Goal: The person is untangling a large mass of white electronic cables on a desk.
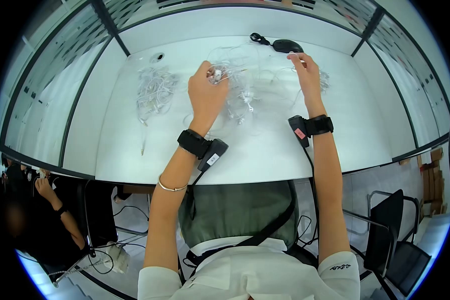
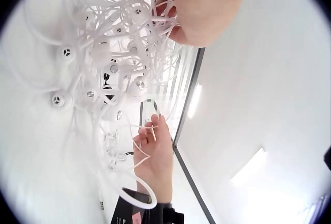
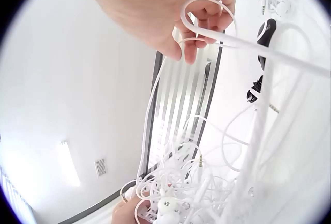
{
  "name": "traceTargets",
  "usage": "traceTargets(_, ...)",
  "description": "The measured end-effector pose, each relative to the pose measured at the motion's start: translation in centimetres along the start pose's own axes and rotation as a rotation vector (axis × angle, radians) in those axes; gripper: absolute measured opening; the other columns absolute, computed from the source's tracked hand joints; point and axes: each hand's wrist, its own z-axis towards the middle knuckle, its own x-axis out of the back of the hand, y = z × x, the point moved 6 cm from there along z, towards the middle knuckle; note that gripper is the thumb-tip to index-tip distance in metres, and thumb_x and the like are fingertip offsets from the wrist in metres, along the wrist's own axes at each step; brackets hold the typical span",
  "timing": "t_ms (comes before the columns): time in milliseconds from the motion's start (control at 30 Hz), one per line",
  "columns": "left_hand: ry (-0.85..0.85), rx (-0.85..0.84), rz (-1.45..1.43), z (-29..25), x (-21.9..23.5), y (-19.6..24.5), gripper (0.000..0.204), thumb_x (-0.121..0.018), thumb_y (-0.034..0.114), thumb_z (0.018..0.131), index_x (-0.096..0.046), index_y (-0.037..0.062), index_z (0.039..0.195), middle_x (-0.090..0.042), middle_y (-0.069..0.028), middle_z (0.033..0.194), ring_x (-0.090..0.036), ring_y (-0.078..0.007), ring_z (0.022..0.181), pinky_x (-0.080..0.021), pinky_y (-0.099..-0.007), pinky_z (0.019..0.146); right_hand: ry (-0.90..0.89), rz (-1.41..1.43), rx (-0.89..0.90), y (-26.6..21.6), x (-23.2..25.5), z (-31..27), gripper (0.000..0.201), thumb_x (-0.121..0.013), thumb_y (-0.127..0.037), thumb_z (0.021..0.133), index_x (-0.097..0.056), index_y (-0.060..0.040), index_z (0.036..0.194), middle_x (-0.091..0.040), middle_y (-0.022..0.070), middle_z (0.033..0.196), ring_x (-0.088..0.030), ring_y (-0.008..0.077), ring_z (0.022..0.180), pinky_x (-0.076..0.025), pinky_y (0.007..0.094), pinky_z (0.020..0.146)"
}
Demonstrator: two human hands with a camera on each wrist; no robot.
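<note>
My left hand grips part of a tangle of white wired earphones near the middle of the table. Round earbuds and loops of cord hang below its fingers in the left wrist view. To the right, my right hand is raised with thumb and fingers drawn together on a white earphone cord. That cord loops past the fingers and runs down toward the tangle in the right wrist view. A gold-coloured plug pokes out of the tangle there.
Another heap of white earphones lies on the left of the white table, one plug trailing toward the front. A smaller bunch of earphones sits behind my right wrist. A black mouse with bundled cable is at the back. Low panels enclose the table.
</note>
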Motion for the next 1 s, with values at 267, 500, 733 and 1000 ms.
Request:
traceTargets(267,0.028,0.078,-0.176,0.0,0.2,0.2,0.025,-0.064,0.013,0.083,-0.048,0.0043,0.101,-0.062,-0.0116,0.076,-0.060,-0.0224,0.064,-0.046,-0.0330,0.062,-0.526,0.043,-0.271,0.1,-3.7,-2.0,0.065,-0.030,-0.057,0.097,-0.069,-0.0056,0.093,-0.067,0.0064,0.079,-0.060,0.0147,0.074,-0.041,0.0283,0.080)
traceTargets(500,-0.011,-0.027,-0.143,0.0,-0.4,0.0,0.024,-0.063,0.008,0.083,-0.053,0.0046,0.104,-0.063,-0.0124,0.083,-0.063,-0.0240,0.073,-0.047,-0.0329,0.067,-0.629,0.038,-0.284,-1.2,-4.5,-3.0,0.067,-0.027,-0.059,0.097,-0.070,-0.0068,0.094,-0.068,0.0069,0.080,-0.060,0.0148,0.073,-0.042,0.0283,0.081)
traceTargets(733,-0.021,-0.055,-0.131,0.0,-0.6,0.1,0.026,-0.062,0.004,0.080,-0.054,0.0035,0.105,-0.065,-0.0151,0.094,-0.065,-0.0280,0.084,-0.049,-0.0338,0.074,-0.694,0.107,-0.257,-1.0,-5.0,-3.2,0.043,-0.046,-0.041,0.096,-0.068,-0.0043,0.096,-0.066,0.0046,0.080,-0.058,0.0127,0.074,-0.043,0.0266,0.074)
traceTargets(1000,-0.032,-0.002,-0.160,-0.1,-0.6,0.0,0.027,-0.060,-0.004,0.075,-0.054,0.0022,0.100,-0.063,-0.0087,0.092,-0.062,-0.0176,0.086,-0.047,-0.0274,0.078,-0.618,0.153,-0.090,-1.9,-4.9,-2.7,0.031,-0.053,-0.031,0.093,-0.066,-0.0034,0.097,-0.065,0.0032,0.089,-0.056,0.0109,0.083,-0.042,0.0253,0.081)
